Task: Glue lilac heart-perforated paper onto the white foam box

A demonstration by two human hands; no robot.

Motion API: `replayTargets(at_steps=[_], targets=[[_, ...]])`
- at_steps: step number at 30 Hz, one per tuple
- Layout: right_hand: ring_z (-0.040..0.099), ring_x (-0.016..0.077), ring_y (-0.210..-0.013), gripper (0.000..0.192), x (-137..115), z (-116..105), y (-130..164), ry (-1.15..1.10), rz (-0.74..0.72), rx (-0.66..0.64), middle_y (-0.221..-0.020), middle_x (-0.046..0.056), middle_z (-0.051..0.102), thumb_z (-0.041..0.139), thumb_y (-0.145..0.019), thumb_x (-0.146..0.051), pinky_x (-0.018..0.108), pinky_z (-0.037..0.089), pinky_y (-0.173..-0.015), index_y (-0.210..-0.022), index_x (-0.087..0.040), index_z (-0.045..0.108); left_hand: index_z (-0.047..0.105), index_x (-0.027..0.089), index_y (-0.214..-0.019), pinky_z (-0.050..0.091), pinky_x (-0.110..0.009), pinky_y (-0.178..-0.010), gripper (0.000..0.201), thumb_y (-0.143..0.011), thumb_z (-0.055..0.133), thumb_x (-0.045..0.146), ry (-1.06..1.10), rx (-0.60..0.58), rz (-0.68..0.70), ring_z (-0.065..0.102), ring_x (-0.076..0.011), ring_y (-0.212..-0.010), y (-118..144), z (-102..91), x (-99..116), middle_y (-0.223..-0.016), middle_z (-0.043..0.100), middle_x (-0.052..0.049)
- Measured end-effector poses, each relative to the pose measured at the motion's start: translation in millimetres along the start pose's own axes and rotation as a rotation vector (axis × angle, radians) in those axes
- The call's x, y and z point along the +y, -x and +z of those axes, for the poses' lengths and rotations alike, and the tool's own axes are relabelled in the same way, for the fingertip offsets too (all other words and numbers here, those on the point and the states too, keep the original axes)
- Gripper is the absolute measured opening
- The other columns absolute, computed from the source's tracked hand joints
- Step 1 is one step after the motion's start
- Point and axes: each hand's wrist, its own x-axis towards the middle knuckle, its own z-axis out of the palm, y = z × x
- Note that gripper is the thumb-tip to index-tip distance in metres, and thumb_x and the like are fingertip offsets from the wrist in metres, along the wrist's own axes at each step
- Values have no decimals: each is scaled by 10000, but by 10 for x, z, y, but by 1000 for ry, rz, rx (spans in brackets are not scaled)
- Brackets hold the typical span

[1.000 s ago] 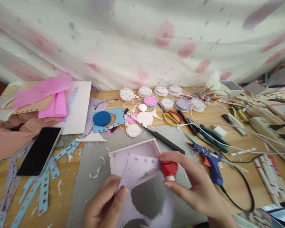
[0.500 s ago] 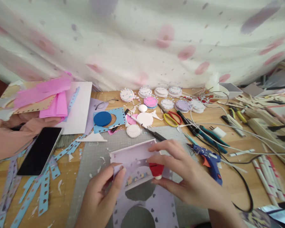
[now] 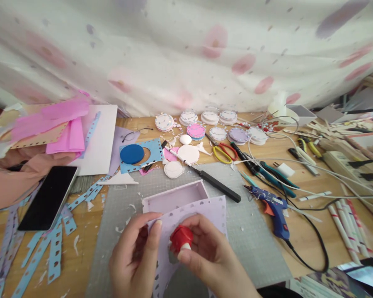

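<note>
One lilac sheet (image 3: 211, 207) is extending nearside of the tray (image 3: 174, 198), my left hand (image 3: 136, 250) pinching its corner, my right hand (image 3: 209, 248) gripping the red punch (image 3: 181, 236); punch positioning is apparently proceeding, calling for edge alignment.

From far away, I see that the red punch (image 3: 181, 238) looks like hard, smooth plastic. The purple paper (image 3: 205, 210) looks thin, with no shine. I see soft, wrinkly cloth (image 3: 15, 179), and a phone (image 3: 48, 198) with a smooth, shiny front like glass. The table (image 3: 306, 246) is smooth wood. The mat (image 3: 255, 244) looks dull. I can't tell if the crinkly curtain (image 3: 174, 54) is cloth or plastic.
</note>
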Motion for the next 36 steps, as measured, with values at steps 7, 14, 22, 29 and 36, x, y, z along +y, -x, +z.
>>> replayTargets(at_steps=[7,14,22,29,36], targets=[[528,109,-716,379,117,-2,3,-85,48,79,-792,-5,561,774,-731,-437,226,424,-677,-922,-182,570,665,249,-893,516,-174,-641,84,-831,608,242,-45,-11,116,636,-124,-708,26,17,-7,-834,696,24],[517,124,-750,371,103,62,-9,-102,46,173,-835,3,562,776,-717,-451,230,422,-695,-903,-194,584,657,239,-914,514,-211,-651,102,-832,599,222,-72,-35,157,632,-142,-714,22,32,-9,-844,690,9],[570,146,-755,407,126,66,-16,-185,76,128,-839,-2,585,819,-645,-444,252,453,-722,-887,-235,567,631,263,-958,487,-223,-677,195,-833,584,122,-75,-55,264,613,-133,-729,43,53,-26,-835,659,27],[607,171,-853,348,31,-3,-7,-83,94,144,-855,14,641,839,-639,-391,276,466,-812,-841,-211,621,619,242,-838,491,-204,-652,116,-848,574,136,132,-168,136,587,-132,-746,12,42,-13,-786,605,20],[641,224,-845,456,214,-147,85,66,41,217,-858,36,664,864,-581,-439,344,516,-788,-864,-219,582,656,233,-768,526,-204,-658,90,-823,628,167,217,-278,15,633,-144,-736,32,35,8,-764,649,10]])
